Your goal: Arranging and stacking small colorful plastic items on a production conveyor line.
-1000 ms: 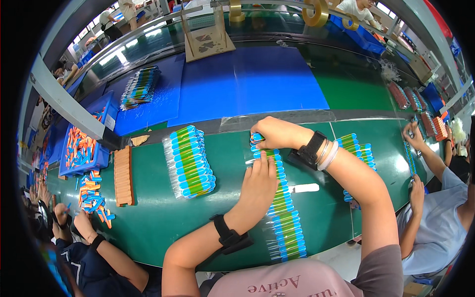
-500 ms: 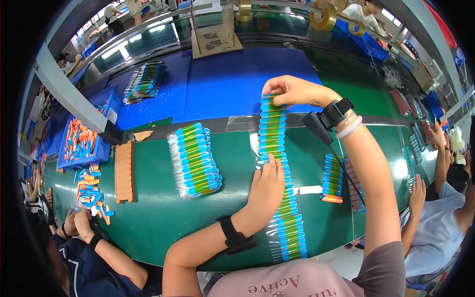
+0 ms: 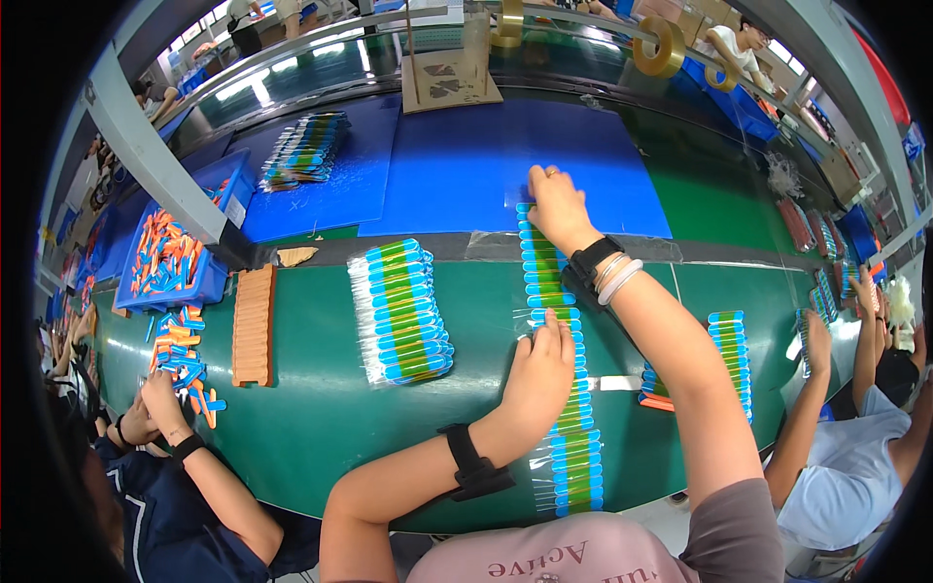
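Observation:
A long strip of small, flat, round-ended sticks (image 3: pixel 551 280), blue with green middles and in clear film, runs away from me across the green table. My left hand (image 3: pixel 539 374) lies over the strip's left edge around mid-length, its fingers stretched out and fingertips touching it. At the far end, my right hand (image 3: pixel 559 206) is closed with bent fingers beside the strip's tip. Clear film shows next to it; what the fingers hold is hidden. To the left lies a thick stack of similar filmed strips (image 3: pixel 400 311).
A ridged orange-brown block (image 3: pixel 254 325) stands left of the stack. Beyond it are a blue bin (image 3: pixel 180 299) and loose orange-and-blue sticks (image 3: pixel 185 364). Blue sheets (image 3: pixel 466 165) cover the far side, with another stack (image 3: pixel 306 151). More strips (image 3: pixel 729 355) lie right; co-workers sit either side.
My right hand has turned and shifted at the strip's far end, its forearm now lower and further left. My left hand stays on the strip. The left co-worker's hand has reached toward the loose sticks.

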### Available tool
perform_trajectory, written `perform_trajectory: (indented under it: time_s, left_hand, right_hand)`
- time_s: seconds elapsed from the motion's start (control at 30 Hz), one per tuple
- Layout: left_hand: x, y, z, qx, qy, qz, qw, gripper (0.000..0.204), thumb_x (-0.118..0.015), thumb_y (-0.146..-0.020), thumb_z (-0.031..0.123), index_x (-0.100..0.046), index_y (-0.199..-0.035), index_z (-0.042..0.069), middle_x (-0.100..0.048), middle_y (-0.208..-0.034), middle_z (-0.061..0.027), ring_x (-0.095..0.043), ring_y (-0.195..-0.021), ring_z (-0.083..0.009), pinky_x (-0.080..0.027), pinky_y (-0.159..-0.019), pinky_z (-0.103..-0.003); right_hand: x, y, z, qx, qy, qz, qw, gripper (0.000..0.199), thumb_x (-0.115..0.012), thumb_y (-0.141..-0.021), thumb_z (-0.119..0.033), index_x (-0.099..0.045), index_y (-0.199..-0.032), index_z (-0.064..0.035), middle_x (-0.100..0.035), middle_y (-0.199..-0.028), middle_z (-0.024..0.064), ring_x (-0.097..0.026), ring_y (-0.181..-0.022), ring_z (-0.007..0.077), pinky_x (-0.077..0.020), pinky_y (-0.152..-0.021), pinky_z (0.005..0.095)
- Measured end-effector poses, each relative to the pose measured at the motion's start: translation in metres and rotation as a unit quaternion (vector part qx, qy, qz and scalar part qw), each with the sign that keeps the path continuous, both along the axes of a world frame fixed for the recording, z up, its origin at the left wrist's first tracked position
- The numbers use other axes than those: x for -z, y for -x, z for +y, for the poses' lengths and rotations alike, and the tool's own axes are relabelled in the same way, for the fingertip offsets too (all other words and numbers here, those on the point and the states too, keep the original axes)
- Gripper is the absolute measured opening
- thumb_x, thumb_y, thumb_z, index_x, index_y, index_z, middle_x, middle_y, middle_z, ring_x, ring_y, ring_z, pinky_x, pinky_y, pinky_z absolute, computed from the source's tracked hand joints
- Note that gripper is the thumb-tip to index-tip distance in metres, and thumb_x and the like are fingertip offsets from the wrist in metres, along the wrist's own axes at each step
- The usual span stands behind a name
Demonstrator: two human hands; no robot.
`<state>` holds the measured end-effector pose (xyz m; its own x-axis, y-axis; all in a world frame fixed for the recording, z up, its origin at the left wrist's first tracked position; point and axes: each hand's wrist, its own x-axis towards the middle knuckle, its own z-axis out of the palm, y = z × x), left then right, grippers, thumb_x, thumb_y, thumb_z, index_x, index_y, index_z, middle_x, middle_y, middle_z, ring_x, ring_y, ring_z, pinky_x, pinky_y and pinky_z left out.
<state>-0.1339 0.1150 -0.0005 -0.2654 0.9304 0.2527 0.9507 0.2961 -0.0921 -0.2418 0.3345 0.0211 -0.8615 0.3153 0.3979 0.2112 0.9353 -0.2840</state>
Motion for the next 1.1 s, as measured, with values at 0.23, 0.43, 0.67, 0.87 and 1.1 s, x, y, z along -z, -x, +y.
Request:
perform_trajectory:
  time_s: [0.23,0.43,0.67,0.87,1.1]
  left_hand:
    - [0.007,-0.001,0.006,0.021,-0.043,-0.029,0.998,0.061,-0.064,-0.079,0.018,-0.053,-0.135,-0.005,-0.052,-0.138,-0.0237,-0.054,-0.104,-0.0257,-0.044,-0.085,-0.036]
    - [-0.026,0.023,-0.034,0.022,-0.092,-0.098,0.991,0.066,-0.067,-0.077,0.013,-0.051,-0.14,0.006,-0.055,-0.122,-0.0163,-0.054,-0.1,-0.0286,-0.044,-0.083,-0.04]
    - [-0.069,-0.006,-0.103,0.057,-0.037,-0.312,0.948,0.061,-0.075,-0.083,0.022,-0.052,-0.139,0.012,-0.051,-0.117,-0.016,-0.052,-0.099,-0.0318,-0.044,-0.087,-0.046]
    - [-0.048,-0.029,-0.11,0.024,-0.029,-0.322,0.946,0.066,-0.078,-0.079,0.019,-0.051,-0.138,0.011,-0.052,-0.115,-0.0148,-0.053,-0.102,-0.0326,-0.046,-0.087,-0.044]
    - [-0.058,-0.016,-0.124,-0.059,-0.102,-0.745,0.657,0.074,-0.067,-0.083,-0.013,-0.034,-0.146,0.009,-0.053,-0.132,-0.0172,-0.069,-0.093,-0.0161,-0.055,-0.081,-0.024]
  right_hand:
    - [-0.006,-0.011,0.019,0.027,0.004,-0.149,0.988,0.03,-0.06,-0.084,-0.006,-0.055,-0.113,-0.0057,-0.069,-0.097,0.0172,-0.065,-0.095,0.041,-0.0487,-0.086,0.0515]
    - [-0.072,-0.107,-0.052,-0.135,-0.019,-0.197,0.971,0.022,-0.06,-0.086,-0.012,-0.067,-0.105,-0.0042,-0.068,-0.091,0.0205,-0.066,-0.089,0.0398,-0.0529,-0.077,0.049]
    - [-0.051,-0.261,-0.093,-0.072,-0.154,-0.247,0.954,0.02,-0.069,-0.08,-0.013,-0.059,-0.094,-0.0031,-0.064,-0.093,0.0126,-0.064,-0.093,0.0282,-0.0521,-0.079,0.0395]
    - [-0.038,-0.272,-0.083,-0.042,-0.183,-0.226,0.956,0.016,-0.06,-0.08,-0.006,-0.059,-0.096,-0.0018,-0.065,-0.091,0.0119,-0.066,-0.09,0.0265,-0.054,-0.074,0.0369]
    - [-0.029,-0.28,-0.068,-0.034,-0.178,-0.195,0.964,0.011,-0.059,-0.082,-0.007,-0.056,-0.091,-0.0022,-0.064,-0.083,0.0126,-0.067,-0.08,0.026,-0.0557,-0.065,0.0358]
